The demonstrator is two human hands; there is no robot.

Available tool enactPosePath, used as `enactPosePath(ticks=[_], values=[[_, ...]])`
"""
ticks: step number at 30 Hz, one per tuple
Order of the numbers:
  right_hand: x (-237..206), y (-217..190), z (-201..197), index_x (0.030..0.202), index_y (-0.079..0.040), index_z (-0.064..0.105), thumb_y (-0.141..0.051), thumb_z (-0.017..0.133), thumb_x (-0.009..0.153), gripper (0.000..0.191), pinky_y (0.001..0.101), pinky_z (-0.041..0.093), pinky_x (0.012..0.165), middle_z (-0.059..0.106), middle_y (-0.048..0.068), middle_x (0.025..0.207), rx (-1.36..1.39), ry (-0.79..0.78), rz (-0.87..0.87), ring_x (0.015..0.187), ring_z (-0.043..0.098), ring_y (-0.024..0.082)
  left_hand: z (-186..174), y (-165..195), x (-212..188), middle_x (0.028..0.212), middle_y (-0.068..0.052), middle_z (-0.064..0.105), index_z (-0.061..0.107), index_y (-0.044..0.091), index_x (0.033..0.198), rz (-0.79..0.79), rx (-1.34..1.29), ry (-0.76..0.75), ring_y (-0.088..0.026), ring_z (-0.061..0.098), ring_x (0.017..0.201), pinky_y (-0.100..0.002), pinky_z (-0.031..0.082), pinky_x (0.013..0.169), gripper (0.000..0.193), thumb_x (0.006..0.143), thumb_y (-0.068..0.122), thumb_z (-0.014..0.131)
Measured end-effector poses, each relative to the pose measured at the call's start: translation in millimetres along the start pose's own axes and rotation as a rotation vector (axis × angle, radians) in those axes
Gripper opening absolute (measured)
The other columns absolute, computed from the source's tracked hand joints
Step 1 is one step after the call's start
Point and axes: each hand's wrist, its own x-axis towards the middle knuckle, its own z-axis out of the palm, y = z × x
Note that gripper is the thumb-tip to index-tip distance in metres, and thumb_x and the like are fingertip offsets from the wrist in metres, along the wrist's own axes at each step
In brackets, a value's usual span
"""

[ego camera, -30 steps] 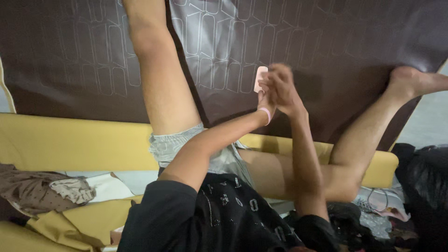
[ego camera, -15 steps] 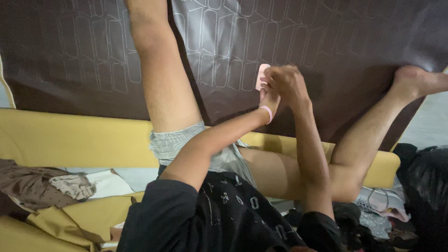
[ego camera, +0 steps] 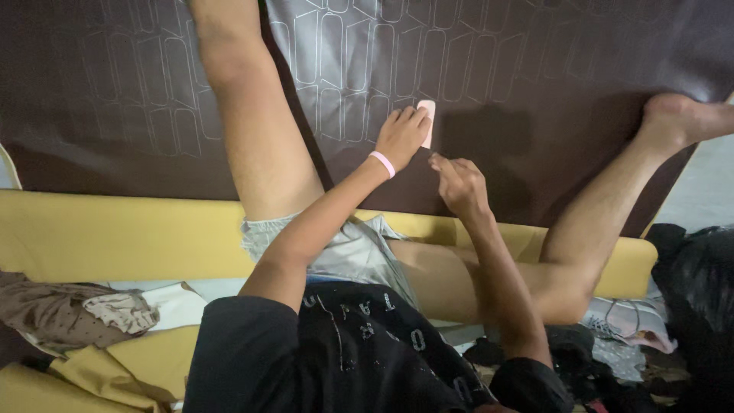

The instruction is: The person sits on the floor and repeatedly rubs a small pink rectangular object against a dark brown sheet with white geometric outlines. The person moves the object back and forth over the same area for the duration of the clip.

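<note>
My left hand point(ego camera: 401, 136), with a pink band on its wrist, holds a small pale pink flat piece point(ego camera: 427, 118) against the dark brown patterned fabric point(ego camera: 115, 92) spread out in front of me. My right hand point(ego camera: 457, 183) hovers just below and to the right of it. Its fingers are loosely curled, it holds nothing, and it sits close to the fabric. My bare legs lie spread on the fabric, the left leg point(ego camera: 245, 115) running up to the top edge and the right foot point(ego camera: 680, 118) at the far right.
A yellow cloth point(ego camera: 115, 237) runs across under the fabric's near edge. A heap of brown and cream clothes point(ego camera: 69, 313) lies at the lower left. Dark bags point(ego camera: 696, 283) and more clothing point(ego camera: 627, 321) sit at the lower right.
Both hands were together at the pink piece. My right hand has come away and dropped lower, and my left hand keeps the piece on the fabric.
</note>
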Motion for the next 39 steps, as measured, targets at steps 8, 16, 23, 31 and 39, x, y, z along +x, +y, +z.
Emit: enactPosePath(ticks=[8, 16, 23, 31, 39], values=[[10, -2, 9, 0.117, -0.004, 0.072, 0.008, 0.06, 0.09, 0.031, 0.0414, 0.059, 0.092, 0.076, 0.013, 0.106, 0.018, -0.055, 0.102, 0.1, 0.074, 0.031, -13, -8, 3, 0.141, -0.019, 0.056, 0.07, 0.006, 0.097, 0.021, -0.096, 0.142, -0.033, 0.052, 0.133, -0.049, 0.04, 0.113, 0.016, 0.087, 0.017, 0.064], [-29, 50, 3, 0.132, 0.0, 0.059, 0.009, 0.041, 0.104, 0.035, 0.0356, 0.058, 0.102, 0.07, 0.017, 0.123, 0.307, 0.215, 0.232, 0.112, 0.072, 0.028, 6, -11, 21, 0.114, -0.016, 0.059, 0.058, 0.004, 0.103, -0.213, -0.716, 0.049, -0.032, 0.061, 0.111, -0.043, 0.05, 0.097, 0.009, 0.102, 0.013, 0.06], [-27, 90, 27, 0.133, -0.017, 0.061, -0.023, 0.068, 0.102, 0.033, 0.0411, 0.046, 0.096, 0.057, 0.01, 0.121, -0.016, 0.161, 0.405, 0.112, 0.056, 0.026, 0, 16, -9, 0.107, -0.012, 0.058, 0.058, 0.007, 0.089, 0.208, -0.555, 0.046, -0.035, 0.059, 0.113, -0.049, 0.043, 0.115, 0.035, 0.074, 0.026, 0.082], [-6, 57, 29, 0.146, -0.031, 0.062, -0.049, 0.088, 0.082, 0.071, 0.051, 0.036, 0.102, 0.045, 0.009, 0.126, -0.077, -0.015, 0.472, 0.118, 0.044, 0.029, -11, -8, -23, 0.14, -0.014, 0.053, 0.069, 0.009, 0.116, -0.078, -0.459, 0.181, -0.035, 0.046, 0.141, -0.049, 0.039, 0.118, 0.03, 0.092, 0.026, 0.077], [-3, 54, 29, 0.143, -0.033, 0.065, -0.051, 0.086, 0.083, 0.066, 0.0507, 0.035, 0.1, 0.045, 0.008, 0.127, -0.093, -0.002, 0.454, 0.116, 0.044, 0.029, -12, -17, -30, 0.151, -0.013, 0.047, 0.073, 0.028, 0.13, -0.112, -0.368, 0.1, -0.036, 0.041, 0.145, -0.049, 0.036, 0.119, 0.035, 0.095, 0.02, 0.071]])
